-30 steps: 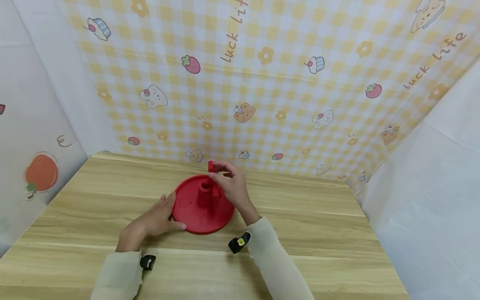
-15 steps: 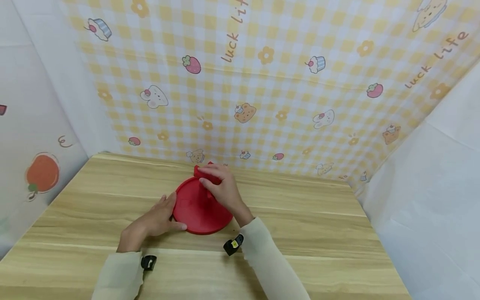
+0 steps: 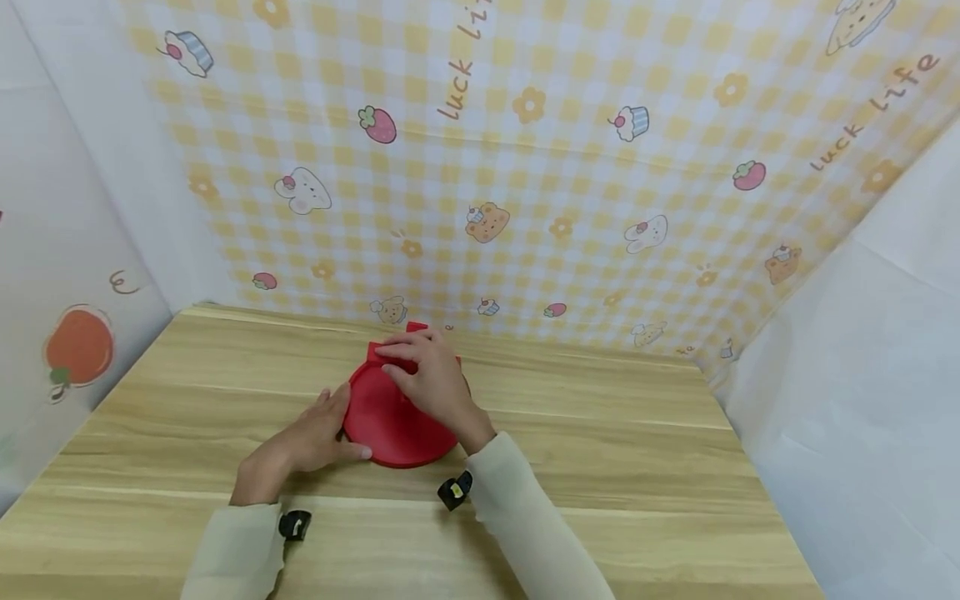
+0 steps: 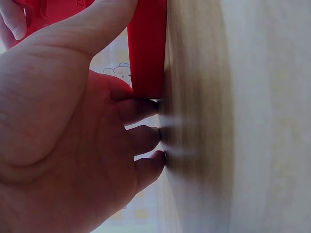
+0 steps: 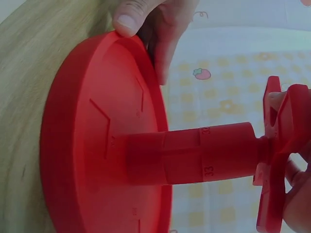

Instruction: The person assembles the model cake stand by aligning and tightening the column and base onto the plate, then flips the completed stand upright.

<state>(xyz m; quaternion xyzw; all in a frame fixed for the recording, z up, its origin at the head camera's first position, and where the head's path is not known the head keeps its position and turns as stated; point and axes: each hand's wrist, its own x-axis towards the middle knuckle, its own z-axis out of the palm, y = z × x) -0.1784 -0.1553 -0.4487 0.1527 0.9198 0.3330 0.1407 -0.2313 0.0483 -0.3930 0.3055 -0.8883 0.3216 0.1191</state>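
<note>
A red round base [image 3: 397, 442] with a raised rim lies on the wooden table. From its middle rises a thick red post [image 5: 189, 155] marked with numbers. My left hand [image 3: 318, 432] grips the base's left rim, thumb at the front and fingers along the outer side. With my right hand [image 3: 429, 379] I hold a red piece with several flat arms [image 5: 276, 179] by its top, fingers among the arms. Its narrow stub is right at the post's top end, in line with it. In the head view my right hand hides the post.
The wooden table [image 3: 615, 467] runs on to the right and the front. A yellow checked cloth [image 3: 525, 167] hangs close behind the base, with white cloth [image 3: 862, 350] at the right side. Black wrist cameras [image 3: 453, 490] sit at both cuffs.
My right hand has moved left over the post and turned the armed red piece so its arms spread out flat above the base. My left hand has kept its grip on the rim.
</note>
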